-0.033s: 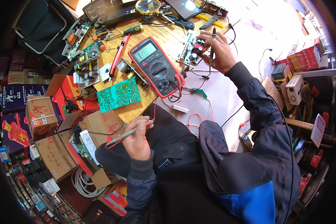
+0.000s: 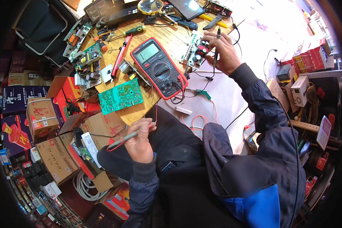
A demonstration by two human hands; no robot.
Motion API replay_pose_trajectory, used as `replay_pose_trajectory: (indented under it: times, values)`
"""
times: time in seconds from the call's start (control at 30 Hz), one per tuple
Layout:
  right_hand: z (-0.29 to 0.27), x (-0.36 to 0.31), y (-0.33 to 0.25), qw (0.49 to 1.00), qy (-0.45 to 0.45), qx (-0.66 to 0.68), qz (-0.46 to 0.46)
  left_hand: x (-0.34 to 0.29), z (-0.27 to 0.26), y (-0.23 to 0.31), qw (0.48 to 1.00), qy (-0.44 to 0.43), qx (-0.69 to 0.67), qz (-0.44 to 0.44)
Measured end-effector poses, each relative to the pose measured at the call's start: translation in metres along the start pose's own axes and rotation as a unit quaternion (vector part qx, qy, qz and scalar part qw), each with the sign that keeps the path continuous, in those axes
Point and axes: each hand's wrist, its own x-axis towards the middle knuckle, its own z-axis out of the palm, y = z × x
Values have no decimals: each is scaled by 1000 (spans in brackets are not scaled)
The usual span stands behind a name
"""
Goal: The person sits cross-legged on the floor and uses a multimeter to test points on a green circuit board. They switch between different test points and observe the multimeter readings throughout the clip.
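My left hand (image 2: 140,142) is over my lap, closed around a grey test probe (image 2: 130,135) with a red lead. Beyond the wooden table's right side, my right hand (image 2: 225,52) has a black test probe (image 2: 216,53) between its fingers, standing nearly upright in the picture. Its fingertips are at the edge of a small circuit board (image 2: 198,51) with capacitors and red parts; whether they grip it I cannot tell. Between the hands lies a red and dark grey multimeter (image 2: 159,68), face up with its display lit. Left of it is a green circuit board (image 2: 120,96), solder side up.
Several boards, one with a yellow transformer (image 2: 88,59), line the table's left side. A red pen-like tool (image 2: 121,56), a green-handled screwdriver (image 2: 135,30), a magnifying glass (image 2: 150,6) and yellow-handled pliers (image 2: 213,21) lie farther back. Cardboard boxes (image 2: 57,157) crowd the lower left.
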Motion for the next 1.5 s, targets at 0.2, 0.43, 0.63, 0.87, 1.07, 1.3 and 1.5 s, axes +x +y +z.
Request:
replay_pose_trajectory:
  times: [0.2,0.43,0.63,0.87,1.07,1.3,1.5]
  values:
    - [-7,-6,4,999,16,23,-35,2,4,1,1000,-1,6,8]
    - [-34,10,1,998,-30,55,-29,2,4,1,1000,-4,10,5]
    - [-57,33,1,973,-121,180,75,2,8,0,1000,-10,7,2]
    - [-43,70,24,956,-172,210,112,2,10,2,1000,-8,24,4]
    - [-31,101,37,937,-253,190,146,4,12,2,1000,-5,25,1]
    - [-27,108,35,945,-281,115,125,6,14,0,999,-14,29,1]
    - [-26,115,28,957,-270,51,91,5,19,-1,1000,-11,25,-1]
